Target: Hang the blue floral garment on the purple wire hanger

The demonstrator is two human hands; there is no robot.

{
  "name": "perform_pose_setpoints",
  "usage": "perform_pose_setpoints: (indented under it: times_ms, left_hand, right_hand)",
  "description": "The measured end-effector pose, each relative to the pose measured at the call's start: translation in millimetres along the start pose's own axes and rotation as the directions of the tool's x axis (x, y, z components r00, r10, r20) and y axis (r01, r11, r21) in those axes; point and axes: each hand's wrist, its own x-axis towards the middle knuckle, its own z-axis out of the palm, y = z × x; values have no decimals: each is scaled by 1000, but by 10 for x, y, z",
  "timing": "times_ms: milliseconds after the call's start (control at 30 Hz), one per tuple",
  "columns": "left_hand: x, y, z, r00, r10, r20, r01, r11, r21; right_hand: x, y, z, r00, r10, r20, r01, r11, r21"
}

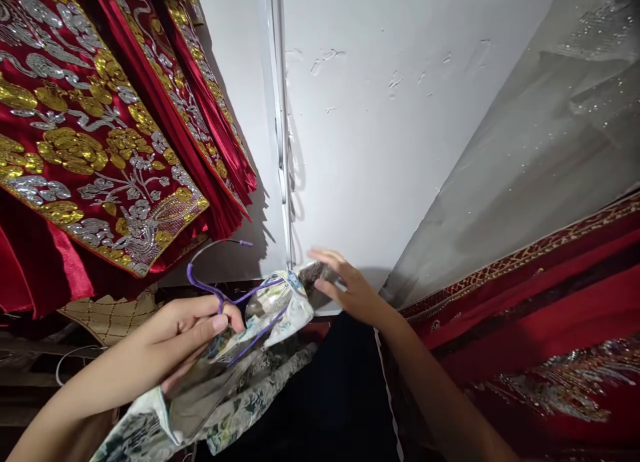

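Note:
My left hand (200,325) pinches the neck of a purple hanger (207,290), just below its curved hook. On the hanger is a patterned garment (255,395) in white, green and blue; its upper part (287,309) lies over the hanger's right arm, and its lower part drapes below my left hand and forearm. My right hand (345,285) is beside the garment's right end, fingers apart and slightly blurred, holding nothing that shows.
Red garments with gold and silver embroidery (125,149) hang at the left. A metal rail (280,115) runs along the white wall (360,149). Sheer beaded fabric (540,135) and red garments (550,335) are at the right. A white hanger (61,369) shows at lower left.

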Motion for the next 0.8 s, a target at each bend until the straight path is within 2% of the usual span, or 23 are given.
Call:
perform_pose_setpoints:
  times_ms: [67, 133, 200, 233, 267, 300, 367, 400, 433, 467, 500, 533, 567, 633, 667, 700, 733, 800]
  left_hand:
    - [105, -14, -114, 994, 68, -88, -60, 994, 92]
    - [259, -65, -239, 963, 171, -206, -122, 966, 229]
    - [411, -127, -346, 904, 289, -315, -163, 914, 372]
    - [470, -150, -382, 860, 354, -367, -176, 882, 437]
    - [512, -164, -401, 801, 428, -419, -189, 845, 501]
    - [537, -169, -403, 720, 511, -470, -200, 801, 565]
    - [542, -164, -351, 491, 682, -541, -213, 697, 685]
    - [533, -163, -302, 370, 754, -543, -220, 639, 737]
    - [525, -169, -241, 273, 809, -521, -233, 581, 780]
    - [522, -186, -170, 221, 847, -484, -255, 529, 809]
    - [530, -215, -94, 225, 869, -441, -289, 492, 821]
    - [551, -254, -14, 280, 873, -400, -327, 478, 815]
    - [585, -300, 68, 371, 854, -365, -362, 495, 790]
    - [690, -399, 227, 589, 744, -315, -388, 603, 697]
    - [757, -445, 300, 681, 670, -296, -375, 666, 645]
    - [829, -484, 365, 751, 600, -275, -356, 719, 597]
    - [905, -516, 422, 801, 542, -253, -337, 759, 557]
    - [1062, -564, 514, 861, 460, -216, -304, 807, 506]
  right_hand:
    - [112, 95, -61, 991, 79, 105, -89, 992, 94]
    - [192, 167, -116, 979, 157, 129, -177, 970, 165]
    - [264, 206, -166, 976, 211, 59, -219, 948, 232]
    - [308, 211, -193, 974, 227, -8, -216, 939, 269]
    - [361, 205, -221, 968, 235, -90, -198, 931, 306]
    - [424, 191, -253, 956, 235, -173, -166, 926, 340]
    - [573, 145, -325, 920, 210, -331, -74, 923, 378]
    - [650, 120, -362, 895, 192, -402, -24, 923, 385]
    - [721, 98, -397, 865, 179, -468, 18, 923, 385]
    - [779, 81, -427, 830, 170, -531, 54, 923, 380]
    - [818, 71, -448, 792, 162, -588, 86, 925, 370]
    - [832, 69, -460, 753, 158, -639, 110, 927, 359]
    - [822, 73, -460, 717, 163, -678, 120, 929, 350]
    - [733, 98, -431, 667, 190, -721, 107, 933, 345]
    - [664, 114, -405, 654, 209, -727, 91, 933, 349]
    - [586, 132, -375, 650, 230, -725, 69, 931, 358]
    - [506, 150, -344, 647, 254, -719, 47, 928, 370]
    - [358, 187, -288, 633, 310, -710, 12, 912, 409]
